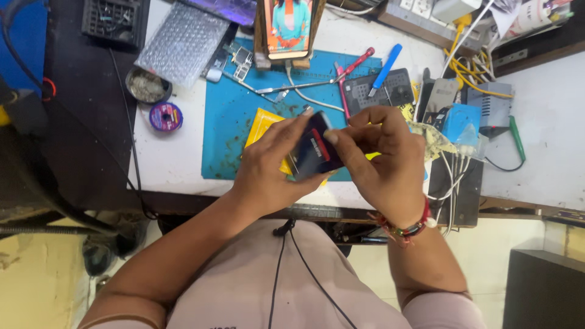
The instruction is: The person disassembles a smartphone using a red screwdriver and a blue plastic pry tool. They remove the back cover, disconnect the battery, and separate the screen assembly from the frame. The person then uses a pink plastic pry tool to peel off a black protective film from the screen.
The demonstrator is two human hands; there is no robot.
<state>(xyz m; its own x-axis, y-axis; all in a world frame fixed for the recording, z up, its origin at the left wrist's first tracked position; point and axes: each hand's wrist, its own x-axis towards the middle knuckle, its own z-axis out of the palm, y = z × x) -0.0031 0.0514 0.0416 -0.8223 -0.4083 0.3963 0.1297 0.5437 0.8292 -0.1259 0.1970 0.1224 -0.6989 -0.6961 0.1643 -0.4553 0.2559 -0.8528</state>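
the left hand (268, 167) grips a small, flat, dark rectangular battery (314, 149) with a glossy wrap and a red band across its face; the fingers are curled about its left edge and underside, thumb lying up along its upper edge. the right hand (381, 158) meets it from the other side, its fingertips (332, 137) pinched tight on the battery's upper right edge, the other fingers folded in. the battery is held tilted in the air between both hands, just above the near edge of a blue rubbery work mat (228, 122) that is scuffed and speckled with brown stains. a yellow flat packet (263, 125) lies on the mat directly under the hands, mostly hidden. a beaded, threaded bracelet (408, 228) rings the right wrist.

further back on the mat stands a phone (289, 27) upright in a wooden stand, its screen lit. near it lie metal tweezers (292, 88), a red-handled screwdriver (356, 63) and a blue plastic pry tool (387, 65) resting on a dark phone body (399, 91). left of the mat sit a round purple spool (165, 116), a round metal tin (148, 85) with grey crumbly contents, and a sheet of bubble wrap (183, 42). yellow cables (466, 64) tangle at the right on the white table (542, 122)
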